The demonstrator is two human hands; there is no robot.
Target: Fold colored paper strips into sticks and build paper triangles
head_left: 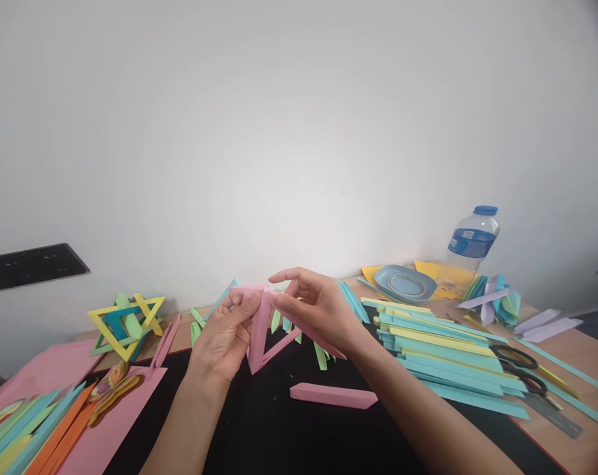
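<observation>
The black mat (259, 435) on the worktop (593, 359) is the reference here. Above its far part is the pink paper frame (260, 330), made of folded strips meeting at corners. The left hand (219, 353) pinches its upper corner between thumb and fingers. The right hand (313, 307) is at that same corner, forefinger arched, thumb close to the paper; whether it grips cannot be told.

On the mat, nearer than the frame, lies a loose pink folded strip (333, 394), just beside the right forearm. Green folded pieces (321, 356) lie at the mat's far side, partly hidden by the hands and frame.

A pile of turquoise and yellow strips (442, 346) crowds over the mat's right side, with scissors (519, 359) at the pile's outer end. Beyond the mat, to the right, are a blue dish (405, 284) and a water bottle (474, 241). Left of the mat, a pink sheet (123, 402) overlaps its edge, bearing orange strips (64, 429) and a butterfly-like ornament (115, 389). A yellow, green and teal paper star (140, 323) stands off the mat's far left corner.
</observation>
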